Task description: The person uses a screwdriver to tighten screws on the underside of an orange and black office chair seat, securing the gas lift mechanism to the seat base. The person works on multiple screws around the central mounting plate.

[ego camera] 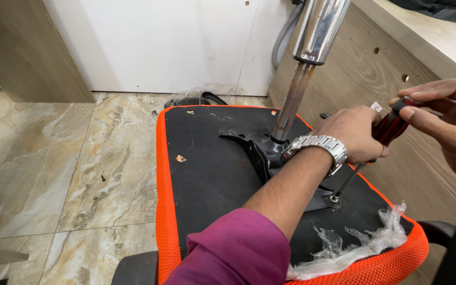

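Over the upturned chair seat point(212, 174), I see both my left hand point(352, 134) and right hand point(444, 119) gripping the screwdriver point(389, 129), its tip on a screw point(334, 199).

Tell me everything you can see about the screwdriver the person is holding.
The screwdriver has a dark red translucent handle with a black cap and a thin metal shaft. It tilts down to the left, its tip on a screw in the black metal bracket under the overturned chair seat. The left hand wraps the handle's lower part; the right hand pinches the cap end.
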